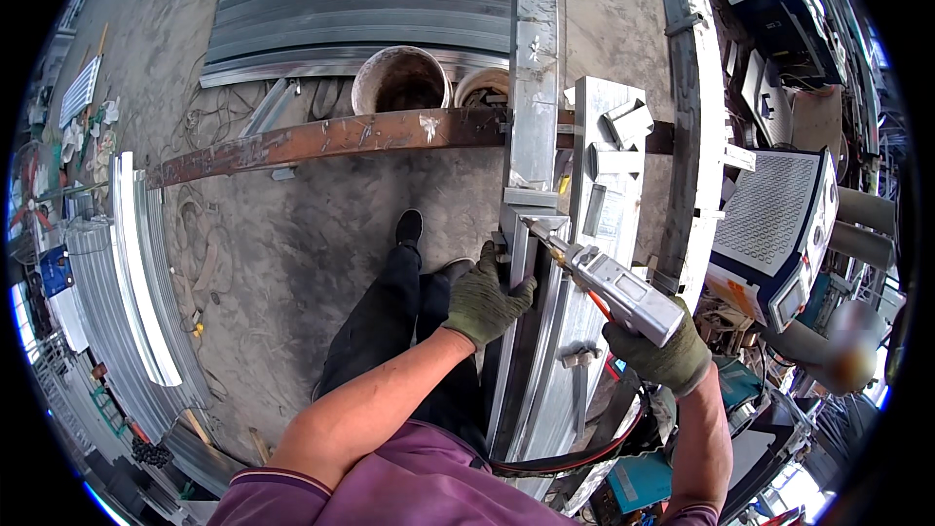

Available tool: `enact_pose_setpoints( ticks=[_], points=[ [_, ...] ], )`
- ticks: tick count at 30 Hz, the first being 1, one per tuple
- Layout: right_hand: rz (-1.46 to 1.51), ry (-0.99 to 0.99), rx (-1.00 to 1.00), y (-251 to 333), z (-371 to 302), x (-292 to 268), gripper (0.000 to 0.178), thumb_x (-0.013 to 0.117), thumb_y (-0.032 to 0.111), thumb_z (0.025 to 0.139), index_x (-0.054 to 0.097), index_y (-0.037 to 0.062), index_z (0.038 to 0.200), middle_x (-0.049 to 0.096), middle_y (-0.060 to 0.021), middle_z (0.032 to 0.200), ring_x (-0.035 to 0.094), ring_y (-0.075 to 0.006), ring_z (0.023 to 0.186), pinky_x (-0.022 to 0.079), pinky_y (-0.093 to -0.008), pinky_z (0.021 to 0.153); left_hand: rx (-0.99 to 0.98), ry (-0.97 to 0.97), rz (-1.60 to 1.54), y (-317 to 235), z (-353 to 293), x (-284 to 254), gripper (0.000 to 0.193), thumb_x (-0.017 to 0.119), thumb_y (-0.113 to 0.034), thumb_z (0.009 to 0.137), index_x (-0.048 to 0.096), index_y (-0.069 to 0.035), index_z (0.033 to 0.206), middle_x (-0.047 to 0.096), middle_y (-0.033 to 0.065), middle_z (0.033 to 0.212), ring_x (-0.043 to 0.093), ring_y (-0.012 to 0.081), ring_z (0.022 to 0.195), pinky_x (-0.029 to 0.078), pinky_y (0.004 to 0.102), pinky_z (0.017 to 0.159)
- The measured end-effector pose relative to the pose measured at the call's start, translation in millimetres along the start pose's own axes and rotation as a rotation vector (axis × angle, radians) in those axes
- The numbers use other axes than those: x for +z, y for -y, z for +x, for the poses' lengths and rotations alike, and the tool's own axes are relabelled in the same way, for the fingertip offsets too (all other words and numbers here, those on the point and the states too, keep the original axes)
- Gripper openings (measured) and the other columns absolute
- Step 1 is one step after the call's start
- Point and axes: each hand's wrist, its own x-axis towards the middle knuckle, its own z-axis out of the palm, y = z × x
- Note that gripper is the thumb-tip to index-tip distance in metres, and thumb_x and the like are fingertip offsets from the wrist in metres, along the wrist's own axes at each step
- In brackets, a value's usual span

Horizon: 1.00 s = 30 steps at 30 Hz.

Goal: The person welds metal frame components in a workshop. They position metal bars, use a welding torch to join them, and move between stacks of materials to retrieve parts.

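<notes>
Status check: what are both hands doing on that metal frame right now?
Left hand gloved, gripping the metal frame. Right hand holding welding torch, tip at the joint. Nothing blocking.

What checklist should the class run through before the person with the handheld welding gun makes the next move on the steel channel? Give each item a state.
1. Right hand gloved and gripping the welding gun: ok.
2. Left hand gloved and bracing the galvanized steel channel: ok.
3. Gun nozzle at the channel joint: ok, touching or apart cannot tell.
4. Left fingers well away from the nozzle: not ok, they are close.
5. Channel resting on the rusty crossbeam: ok.
6. Forearms covered: not ok, both are bare.
</notes>
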Motion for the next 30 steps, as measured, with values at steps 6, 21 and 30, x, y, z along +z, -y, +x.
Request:
enact_pose_setpoints(
  ticks=[6,21,30],
  points=[
    [-0.006,-0.042,-0.042,-2.7,-2.0,4.5,0.032,0.08,0.016,0.087,0.075,0.0031,0.115,0.074,-0.0123,0.083,0.074,-0.0283,0.071,0.06,-0.0371,0.068,-0.017,-0.029,0.057,-2.9,-1.6,-0.6,0.094,0.075,-0.046,0.092,0.04,0.018,0.151,0.077,0.0226,0.106,0.075,0.0382,0.099,0.059,0.0449,0.091],
    [0.003,-0.084,0.011,1.5,-4.2,8.4,0.025,0.079,0.016,0.085,0.075,0.0033,0.107,0.071,-0.0102,0.076,0.071,-0.0239,0.066,0.058,-0.037,0.064,-0.004,-0.054,0.029,0.1,-0.8,2.4,0.075,0.077,-0.043,0.091,0.053,0.007,0.141,0.077,0.0198,0.099,0.074,0.0401,0.093,0.058,0.0488,0.088],
    [0.002,-0.019,0.027,1.0,-6.9,4.2,0.031,0.079,0.016,0.086,0.075,0.0036,0.114,0.073,-0.0123,0.082,0.073,-0.0285,0.069,0.06,-0.0372,0.067,-0.073,0.052,0.04,0.8,1.6,-0.7,0.104,0.073,-0.058,0.09,0.037,0.018,0.151,0.07,0.035,0.121,0.074,0.0425,0.107,0.058,0.0441,0.095]
  ],
)
